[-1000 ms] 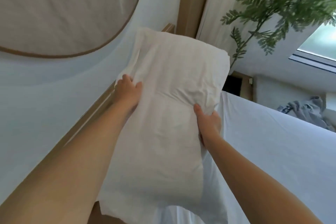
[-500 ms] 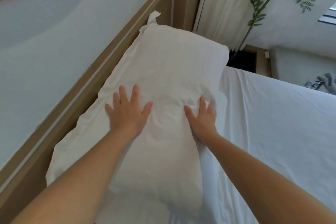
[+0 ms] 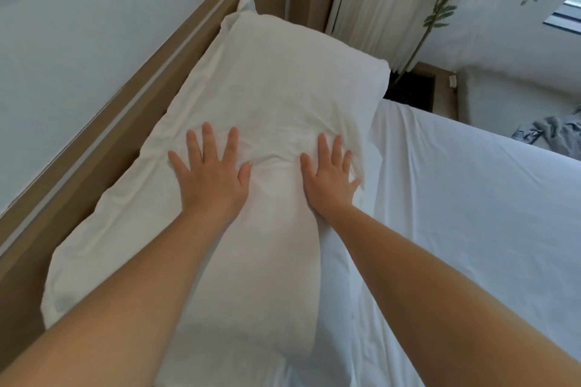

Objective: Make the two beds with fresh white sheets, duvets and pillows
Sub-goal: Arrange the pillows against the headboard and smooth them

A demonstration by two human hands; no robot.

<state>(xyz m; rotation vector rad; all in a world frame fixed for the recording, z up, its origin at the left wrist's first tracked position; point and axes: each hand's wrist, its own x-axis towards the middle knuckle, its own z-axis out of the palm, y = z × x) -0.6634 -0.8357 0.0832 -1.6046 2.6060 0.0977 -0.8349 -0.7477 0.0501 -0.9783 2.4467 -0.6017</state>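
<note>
Pillow [image 3: 267, 97] against headboard [image 3: 94, 122]; left hand [image 3: 213, 179], right hand [image 3: 330, 179] pressing flat, fingers [image 3: 207, 141] spread; no readable writing.

I see the bed [image 3: 471, 214] under a white sheet at right of frame; a white pillow [image 3: 267, 88] lies on it by the headboard [image 3: 103, 122].

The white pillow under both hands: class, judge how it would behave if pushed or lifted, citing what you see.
Probably soft and squashy: the pillow creases between the left hand and right hand. Likely floppy if lifted; its case corner sticks up loose. Unlikely to roll: it lies flat.
</note>
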